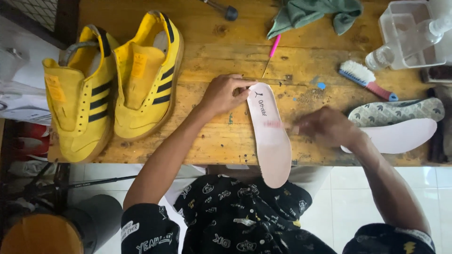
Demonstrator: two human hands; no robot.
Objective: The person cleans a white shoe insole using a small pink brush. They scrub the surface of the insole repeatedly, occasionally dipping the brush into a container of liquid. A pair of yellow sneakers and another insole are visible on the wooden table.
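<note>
A pale pink foam insole (270,136) lies lengthwise on the worn wooden workbench (221,51), its heel end overhanging the near edge toward the person. The left hand (225,94) pins its far end: fingers curled down, tips pressed on the rounded toe end just beside a small dark printed mark and a line of dark lettering that runs along the insole. The right hand (327,127) is at the insole's middle, blurred with motion; its fingers seem closed on something small and pinkish that touches the surface, but what it is I cannot tell. Both forearms come in from the near edge, elbows spread wide.

Beyond the right hand lie two more insoles, one on the other: a plain pale pink one (400,135) and a patterned grey-green one (395,112) just past it. That makes three insoles in all. Farther out from that hand is one white-bristled brush with a blue and red handle (367,80), a clear plastic bottle (400,44) lying against a clear plastic box (405,23), and a crumpled green cloth (315,14). A thin pink-handled tool (271,54) lies just past the left hand's fingers.

Well to the left of the left hand stand two yellow suede sneakers (113,84) with black side stripes, side by side, each tongue bearing a small orange-yellow rectangular label.
</note>
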